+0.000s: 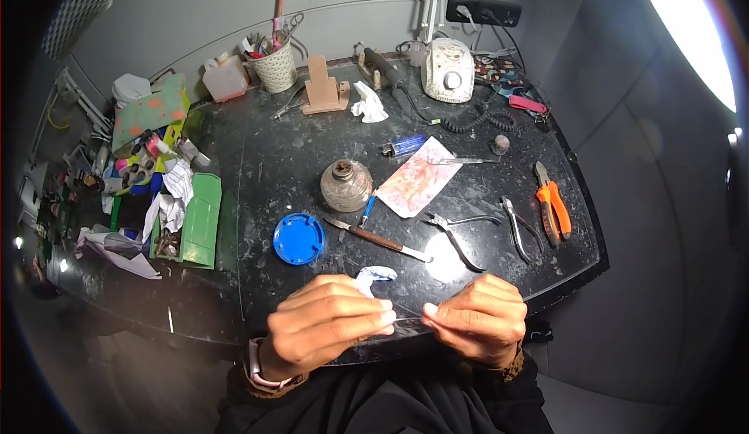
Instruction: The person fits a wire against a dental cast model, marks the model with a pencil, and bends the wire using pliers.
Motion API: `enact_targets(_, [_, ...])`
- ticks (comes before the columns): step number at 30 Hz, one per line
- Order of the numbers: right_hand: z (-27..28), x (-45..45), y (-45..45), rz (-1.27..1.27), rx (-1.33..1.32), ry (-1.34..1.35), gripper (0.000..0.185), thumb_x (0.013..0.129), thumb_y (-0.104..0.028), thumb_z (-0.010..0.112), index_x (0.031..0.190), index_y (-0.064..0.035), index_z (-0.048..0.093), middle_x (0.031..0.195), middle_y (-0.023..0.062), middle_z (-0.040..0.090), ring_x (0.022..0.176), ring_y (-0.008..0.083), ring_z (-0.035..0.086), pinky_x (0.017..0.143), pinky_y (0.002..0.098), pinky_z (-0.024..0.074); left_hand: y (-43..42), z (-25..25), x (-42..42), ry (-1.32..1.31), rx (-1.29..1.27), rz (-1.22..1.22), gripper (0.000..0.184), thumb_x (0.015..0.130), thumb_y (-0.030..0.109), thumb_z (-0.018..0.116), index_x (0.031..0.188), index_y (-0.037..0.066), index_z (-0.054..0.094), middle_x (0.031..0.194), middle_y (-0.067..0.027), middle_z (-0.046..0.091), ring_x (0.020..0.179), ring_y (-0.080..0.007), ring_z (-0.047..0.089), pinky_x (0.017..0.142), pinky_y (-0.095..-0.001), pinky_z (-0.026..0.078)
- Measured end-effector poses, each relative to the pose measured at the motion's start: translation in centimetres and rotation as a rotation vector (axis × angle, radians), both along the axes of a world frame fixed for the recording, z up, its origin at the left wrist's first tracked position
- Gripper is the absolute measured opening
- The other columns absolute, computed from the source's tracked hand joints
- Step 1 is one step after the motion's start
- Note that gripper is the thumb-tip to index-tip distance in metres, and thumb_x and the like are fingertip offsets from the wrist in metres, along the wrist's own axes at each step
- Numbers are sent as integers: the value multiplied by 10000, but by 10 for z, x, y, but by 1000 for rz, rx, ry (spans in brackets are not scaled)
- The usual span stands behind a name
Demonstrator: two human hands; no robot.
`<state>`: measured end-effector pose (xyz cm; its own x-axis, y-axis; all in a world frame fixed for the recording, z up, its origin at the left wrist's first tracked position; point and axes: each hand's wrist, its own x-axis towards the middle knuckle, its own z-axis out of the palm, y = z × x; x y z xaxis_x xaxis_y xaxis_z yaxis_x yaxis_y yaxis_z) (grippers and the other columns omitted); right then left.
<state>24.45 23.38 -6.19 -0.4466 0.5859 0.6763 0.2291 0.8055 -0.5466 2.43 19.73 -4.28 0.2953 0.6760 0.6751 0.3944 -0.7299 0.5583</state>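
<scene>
Close to the front edge of the dark table, my left hand point(331, 321) has its fingers pressed together in a pinch. My right hand point(477, 318) pinches a short way to the right of it. A thin wire-like piece point(408, 320) spans the gap between the fingertips of both hands. A crumpled white and blue item point(376, 275) touches or lies just behind my left fingers. Beyond my hands lie a knife with a wooden handle point(378, 239), open pliers point(459, 239) and a round blue lid point(299, 239).
A glass bottle point(346, 187) stands mid-table near a stained paper point(417, 178). Cutters point(519, 229) and orange-handled pliers point(553, 209) lie at right. A green box point(204, 219) is at left; a white control unit point(448, 73) and pen cup point(275, 67) stand at the back.
</scene>
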Motion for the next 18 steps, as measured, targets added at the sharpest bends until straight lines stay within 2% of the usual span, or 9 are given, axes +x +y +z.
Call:
enact_targets(2, [3,2,-4,16,-5,-33,237,647,-42,778,874,-79,719,699,0,665,576,107,595,502,234,393,-2,-2,-2,3,1,-5,234,657,18,738,886,3,691,839,-88,680,752,-215,659,685,-318,529])
enact_targets(5, [1,1,-2,208,-172,162,240,650,-27,774,880,-62,717,736,22,670,617,133,625,516,242,416,-5,-3,2,-45,-1,-26,222,652,-36,699,871,-2,687,818,-93,678,730,-224,661,662,-316,534])
enact_targets(6, [-3,-1,-4,256,-236,240,247,657,-7,764,897,-33,710,768,58,671,658,168,648,552,263,462,-5,-3,3,-70,-1,-36,221,651,-55,685,866,-4,685,812,-95,678,721,-226,661,654,-315,535])
enact_targets(9, [-12,-9,-8,324,-352,407,240,664,0,757,897,-11,702,764,79,666,671,183,654,584,284,493,-6,-5,6,-98,16,-62,238,636,-95,651,856,-9,679,794,-97,673,703,-231,662,644,-325,542])
enact_targets(13, [-11,-8,-8,350,-334,413,162,670,63,708,818,10,671,757,94,662,694,221,666,604,297,514,-7,-5,12,-75,48,-78,258,616,-117,625,846,-10,674,786,-92,664,692,-231,658,632,-324,547])
enact_targets(18, [-14,-9,-6,369,-353,469,167,664,98,682,807,15,662,756,97,658,706,236,668,619,302,520,-9,-4,14,-2,85,-33,255,603,-85,643,837,10,679,787,-67,660,674,-201,643,595,-283,540])
